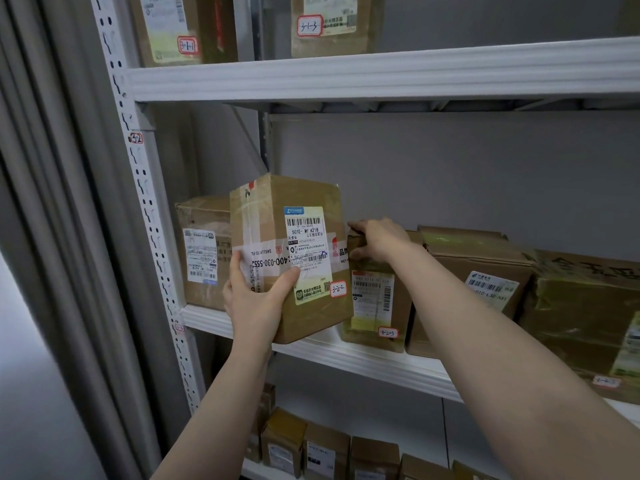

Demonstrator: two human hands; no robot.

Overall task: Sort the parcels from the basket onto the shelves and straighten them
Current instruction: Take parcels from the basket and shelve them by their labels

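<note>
At the front edge of the middle shelf [363, 362], the left hand [254, 303] grasps the held parcel [298, 199] at its lower left corner, thumb across the front face and fingers around the side. This is a brown cardboard box, taller than it is wide, slightly tilted, with glossy clear tape, a white barcode label and a small red-framed sticker that reads 3-2-2. Its bottom edge is at the shelf's front lip; I cannot tell if it rests there.

On the middle shelf just beside it, the right hand [377, 239] clenches the top corner of the second parcel [374, 303], an upright cardboard box marked 3-2-3. The held parcel covers its left edge.

Further right on the same shelf stands a wrinkled box [474, 268] with a white label, then a tape-wrapped box [581, 306], cut by the frame edge. At the shelf's left end a back box [204, 251] is half hidden.

The shelf is white ribbed metal on a perforated post [138, 188]. Above it, the upper boxes [329, 26] are cut off at the top. Below it, small boxes [325, 448] stand in a row, their labels too blurred to read.
</note>
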